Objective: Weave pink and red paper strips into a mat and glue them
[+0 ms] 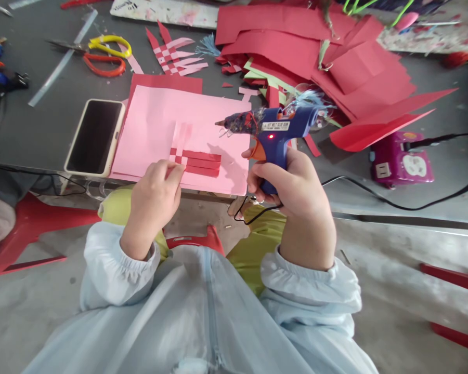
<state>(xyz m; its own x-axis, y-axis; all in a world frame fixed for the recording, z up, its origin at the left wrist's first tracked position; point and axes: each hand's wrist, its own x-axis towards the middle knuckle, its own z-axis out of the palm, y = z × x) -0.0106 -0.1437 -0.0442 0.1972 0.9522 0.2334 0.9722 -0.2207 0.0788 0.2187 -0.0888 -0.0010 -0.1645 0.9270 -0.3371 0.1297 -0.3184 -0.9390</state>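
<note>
From where I stand, taking the small woven paper piece (200,164) as the middle of the clock and twelve as away from the person, the left hand (153,193) comes in from eight. Its thumb and forefinger are pinched together at the piece's checkered near corner, while red strips run loose towards three and pale pink ones towards twelve. The piece lies on a pink sheet (148,114) near the table's edge.

The right hand (296,182), at about half past three, has its fingers wrapped round the grip of a blue glue gun (275,153) (its little red light is glowing). The forefinger is by the orange trigger; I can't tell whether it is squeezing. The nozzle sits at one o'clock, pointing towards nine, above the sheet and apart from the strips.

A phone (94,137) lies near nine, scissors (86,49) at half past ten, another woven piece (169,58) just short of twelve, red paper (359,67) heaped at two, and a purple socket block (401,163) at three.
</note>
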